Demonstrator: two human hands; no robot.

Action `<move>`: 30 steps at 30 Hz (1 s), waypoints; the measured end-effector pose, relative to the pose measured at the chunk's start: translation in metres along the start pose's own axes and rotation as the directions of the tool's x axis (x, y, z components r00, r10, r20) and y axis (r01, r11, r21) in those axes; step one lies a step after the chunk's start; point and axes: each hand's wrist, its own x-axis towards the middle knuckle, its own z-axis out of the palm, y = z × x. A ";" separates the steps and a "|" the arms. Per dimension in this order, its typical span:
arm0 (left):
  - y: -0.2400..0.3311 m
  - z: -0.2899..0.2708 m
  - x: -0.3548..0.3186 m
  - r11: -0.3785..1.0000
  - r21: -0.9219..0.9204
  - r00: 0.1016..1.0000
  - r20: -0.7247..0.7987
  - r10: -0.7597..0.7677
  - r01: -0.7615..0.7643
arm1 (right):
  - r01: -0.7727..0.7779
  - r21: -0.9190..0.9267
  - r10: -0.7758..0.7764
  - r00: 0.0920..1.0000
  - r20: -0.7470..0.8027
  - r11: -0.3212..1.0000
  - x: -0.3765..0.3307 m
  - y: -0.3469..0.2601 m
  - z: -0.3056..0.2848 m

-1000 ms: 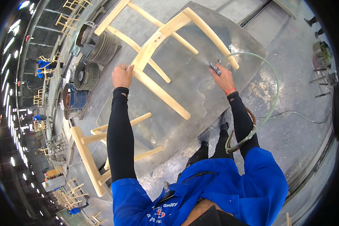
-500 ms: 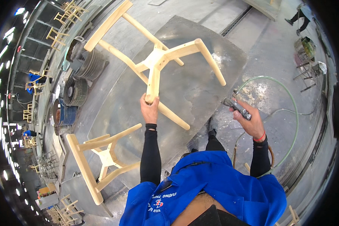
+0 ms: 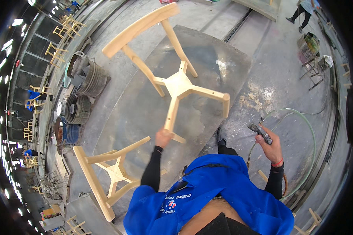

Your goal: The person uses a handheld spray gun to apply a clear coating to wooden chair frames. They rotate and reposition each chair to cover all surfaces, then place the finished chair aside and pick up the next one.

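My left hand (image 3: 163, 138), slightly blurred, is closed round the near end of a seat rail on a pale wooden chair frame (image 3: 178, 84). The frame has no seat. It is tilted above a grey sheet, its curved backrest pointing up and left. My right hand (image 3: 271, 145) is closed round a dark spray gun (image 3: 261, 132), held off to the right of the chair, nozzle toward the left. A pale green hose (image 3: 313, 145) loops from the gun. A second pale wooden chair frame (image 3: 115, 172) lies left of my left forearm.
The large grey sheet (image 3: 145, 105) covers the floor ahead. Metal drums (image 3: 92, 80) and a blue drum (image 3: 70, 131) stand at the left. Several chair frames line the far left. At the upper right are a person (image 3: 303, 13) and a bucket on a stand (image 3: 309, 45).
The chair frame in my left hand has turned and tilted, so its cross-shaped seat support faces me more. My right hand with the spray gun has moved lower and to the right, away from it.
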 end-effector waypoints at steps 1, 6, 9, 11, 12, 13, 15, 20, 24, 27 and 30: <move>-0.011 -0.032 0.025 0.995 0.097 1.000 -0.001 0.003 -0.002 | 0.030 -0.033 -0.030 1.000 0.000 0.999 -0.002 0.000 -0.002; -0.023 -0.097 0.106 0.930 -0.356 0.889 -0.394 -0.234 0.087 | 0.094 0.030 -0.094 0.996 -0.001 0.995 0.000 -0.012 -0.002; 0.000 -0.060 0.096 0.924 -0.347 0.960 -0.163 -0.229 0.162 | 0.112 0.163 -0.107 0.993 -0.039 0.980 0.008 -0.020 0.007; 0.012 -0.008 0.076 0.881 -0.450 0.983 -0.032 -0.181 0.147 | 0.144 0.221 -0.131 0.989 -0.069 0.965 0.013 -0.023 0.014; 0.016 0.012 0.066 0.848 -0.510 0.988 0.035 -0.149 0.146 | 0.156 0.233 -0.142 0.987 -0.076 0.960 0.015 -0.024 0.018; 0.019 0.022 0.060 0.869 -0.470 0.979 -0.045 -0.200 0.156 | 0.176 0.273 -0.160 0.984 -0.082 0.946 0.018 -0.025 0.020; 0.017 0.036 0.049 0.874 -0.464 0.949 -0.189 -0.253 0.141 | 0.213 0.275 -0.218 0.976 -0.010 0.938 0.020 -0.027 0.027; 0.012 0.041 0.047 0.982 -0.188 0.951 -0.307 -0.039 -0.021 | 0.232 0.302 -0.295 0.938 0.184 0.925 0.017 -0.032 0.035; 0.016 0.041 0.053 0.990 -0.135 0.950 -0.303 -0.080 0.040 | 0.241 0.325 -0.299 0.944 0.141 0.914 0.015 -0.033 0.037; 0.020 0.034 0.057 0.986 -0.103 0.960 -0.239 -0.150 0.128 | 0.229 0.307 -0.269 0.958 0.097 0.924 0.015 -0.029 0.036; 0.027 0.029 0.057 0.988 -0.062 0.960 -0.236 -0.152 0.142 | 0.208 0.294 -0.245 0.965 0.094 0.933 0.013 -0.027 0.032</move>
